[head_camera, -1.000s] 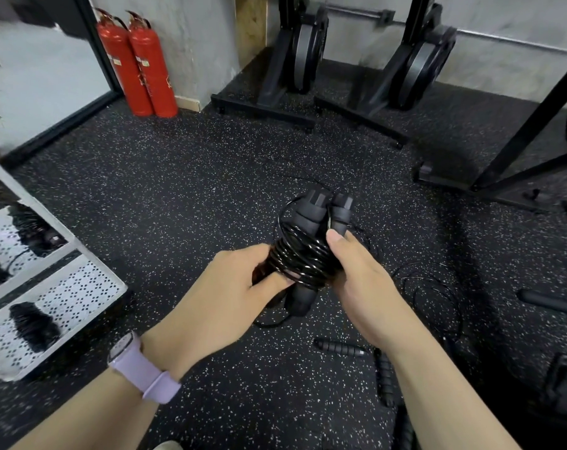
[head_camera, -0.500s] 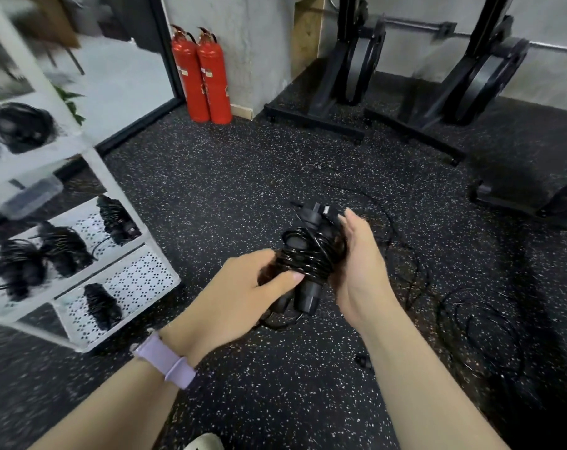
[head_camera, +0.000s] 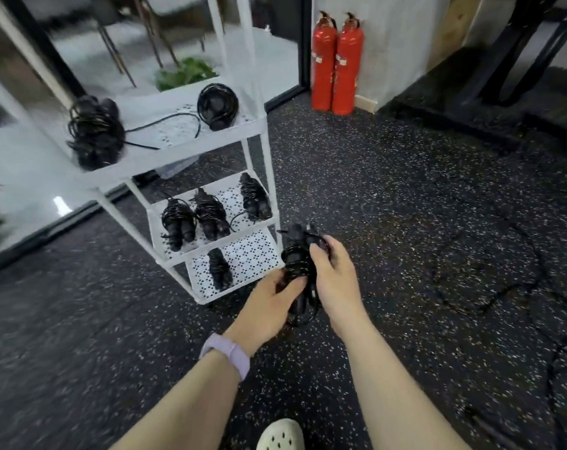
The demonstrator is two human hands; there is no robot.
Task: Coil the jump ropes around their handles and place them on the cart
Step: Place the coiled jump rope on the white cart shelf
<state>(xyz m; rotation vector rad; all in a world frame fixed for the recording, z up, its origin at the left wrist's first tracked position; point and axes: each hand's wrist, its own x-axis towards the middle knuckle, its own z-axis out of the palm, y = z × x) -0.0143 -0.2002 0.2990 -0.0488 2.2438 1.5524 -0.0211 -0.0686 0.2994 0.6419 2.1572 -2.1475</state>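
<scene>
Both hands grip coiled jump rope [head_camera: 300, 264]: right hand [head_camera: 335, 280] wraps it, left hand [head_camera: 272, 303] pinches below. Handles roughly upright. Cart [head_camera: 243, 237] just up-left of fingers; left hand nearer.

The black jump rope [head_camera: 296, 264], coiled tight round its paired handles, stands nearly upright just off the cart's [head_camera: 210, 138] front right corner. Two wound bundles sit on its top shelf, three on the middle shelf, one near the bottom shelf's left edge.
</scene>
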